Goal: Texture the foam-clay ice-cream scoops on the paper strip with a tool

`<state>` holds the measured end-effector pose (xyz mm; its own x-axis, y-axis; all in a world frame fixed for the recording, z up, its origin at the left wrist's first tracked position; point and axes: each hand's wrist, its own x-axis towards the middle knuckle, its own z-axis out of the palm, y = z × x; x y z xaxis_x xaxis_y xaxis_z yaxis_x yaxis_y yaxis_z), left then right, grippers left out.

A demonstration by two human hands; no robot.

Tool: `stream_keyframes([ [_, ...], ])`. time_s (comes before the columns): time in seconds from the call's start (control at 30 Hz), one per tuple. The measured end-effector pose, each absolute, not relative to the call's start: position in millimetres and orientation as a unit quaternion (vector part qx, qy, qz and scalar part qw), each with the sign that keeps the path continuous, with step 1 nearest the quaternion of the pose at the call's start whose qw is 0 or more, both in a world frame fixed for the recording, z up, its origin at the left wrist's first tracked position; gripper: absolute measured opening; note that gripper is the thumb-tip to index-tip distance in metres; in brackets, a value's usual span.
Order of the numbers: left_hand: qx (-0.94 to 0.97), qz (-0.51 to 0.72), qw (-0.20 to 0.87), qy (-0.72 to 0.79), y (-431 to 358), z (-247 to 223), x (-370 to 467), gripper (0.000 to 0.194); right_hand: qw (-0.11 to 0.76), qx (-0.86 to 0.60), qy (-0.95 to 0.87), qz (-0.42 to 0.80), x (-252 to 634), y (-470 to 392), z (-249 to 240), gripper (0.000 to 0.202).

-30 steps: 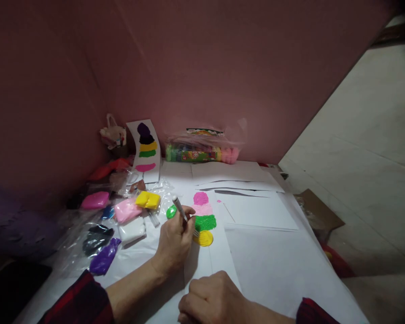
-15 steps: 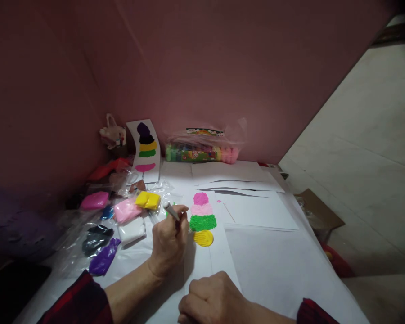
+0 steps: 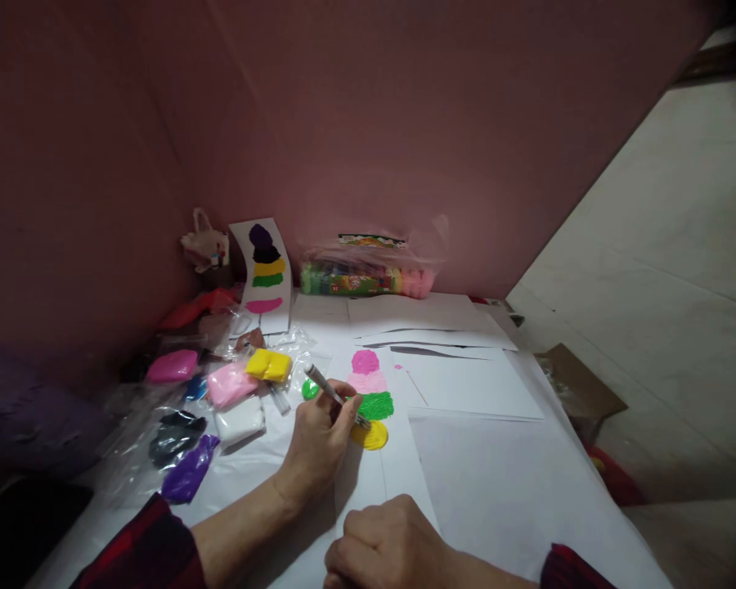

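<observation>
My left hand (image 3: 322, 429) is closed round a slim, pale pen-like tool (image 3: 325, 382), held at a slant. Its tip meets the upper edge of a round yellow clay piece (image 3: 374, 438) on a white paper strip (image 3: 398, 483). Above that piece on the strip lie a textured green clay band (image 3: 377, 405), a light pink band (image 3: 368, 381) and a darker pink blob (image 3: 365, 361). My right hand (image 3: 392, 544) rests on the lower part of the strip as a loose fist, with nothing showing in it.
Left of the strip lie packets of yellow (image 3: 268, 365), pink (image 3: 230, 384), white (image 3: 240, 421) and purple clay (image 3: 190, 468). A finished clay strip (image 3: 268, 266) leans against the wall. Behind are a bag of coloured sticks (image 3: 368, 278) and paper sheets (image 3: 466, 380); a thin stick (image 3: 417, 387) lies rightward.
My left hand has moved slightly right and tilted the tool down, bringing its tip onto the yellow piece. A green lump left of the hand has come into sight. My right hand stays put.
</observation>
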<state>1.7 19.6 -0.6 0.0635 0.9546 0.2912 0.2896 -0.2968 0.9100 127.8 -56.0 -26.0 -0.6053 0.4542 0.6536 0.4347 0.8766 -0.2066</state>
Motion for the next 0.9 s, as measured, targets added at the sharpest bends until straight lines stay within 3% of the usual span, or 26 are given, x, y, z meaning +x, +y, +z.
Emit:
stream_keyframes([
  [0.63,0.712,0.472,0.220,0.471,19.7,-5.7,-4.2,0.011,0.339,-0.252,-0.906,0.021,129.1,-57.5,-29.6,0.042],
  [0.9,0.689,0.543,0.138,0.460,18.4,-2.2,-5.1,0.009,0.355,-0.254,-0.900,0.018,129.0,-57.5,-28.3,0.044],
])
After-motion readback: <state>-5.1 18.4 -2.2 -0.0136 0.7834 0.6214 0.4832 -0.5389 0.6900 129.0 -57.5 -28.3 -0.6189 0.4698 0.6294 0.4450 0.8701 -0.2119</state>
